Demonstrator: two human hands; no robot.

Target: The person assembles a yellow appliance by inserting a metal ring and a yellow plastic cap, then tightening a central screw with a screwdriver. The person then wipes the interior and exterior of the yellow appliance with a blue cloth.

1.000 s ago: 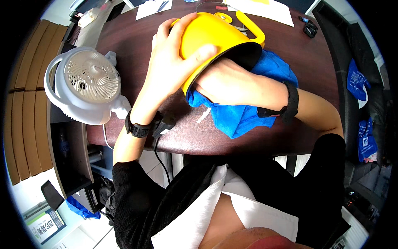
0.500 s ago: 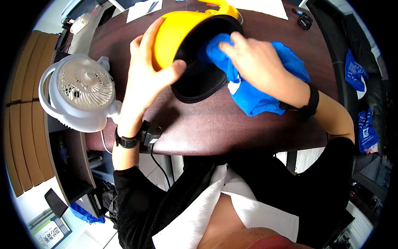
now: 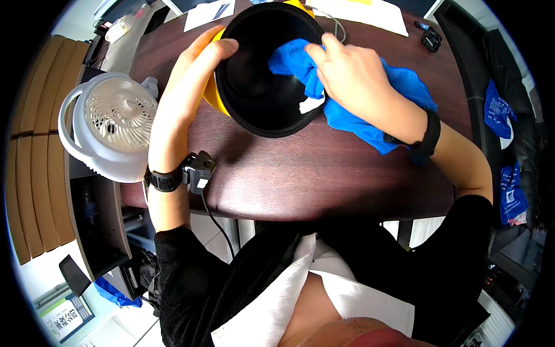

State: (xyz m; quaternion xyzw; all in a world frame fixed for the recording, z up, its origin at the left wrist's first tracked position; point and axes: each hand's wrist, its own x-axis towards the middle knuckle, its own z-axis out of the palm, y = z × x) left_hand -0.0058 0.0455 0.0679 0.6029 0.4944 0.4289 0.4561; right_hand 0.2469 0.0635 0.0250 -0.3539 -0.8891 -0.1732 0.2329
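Note:
A deep round shell (image 3: 254, 87), yellow outside and black inside, is tipped so its mouth faces me above the desk; I cannot tell its exact kind. My left hand (image 3: 196, 63) grips its left rim, thumb over the edge and fingers behind the yellow wall. Pinched in my right hand (image 3: 352, 72) is a blue cloth (image 3: 367, 124), with one end reaching inside the mouth and the rest hanging beside and under my forearm. A white tag (image 3: 312, 104) on the cloth shows near the rim. Part of the shell's back is hidden.
A white fan (image 3: 115, 115) stands at the left edge of the dark wooden desk (image 3: 289, 185). White papers (image 3: 381, 17) and a grey cable (image 3: 339, 26) lie at the far side. A small black device (image 3: 430, 39) is at the far right. Cardboard boxes (image 3: 43, 115) are stacked at left.
The shell has turned, so its black mouth faces me more and less yellow shows. My left hand has shifted up along the rim; the cloth end now lies flatter inside.

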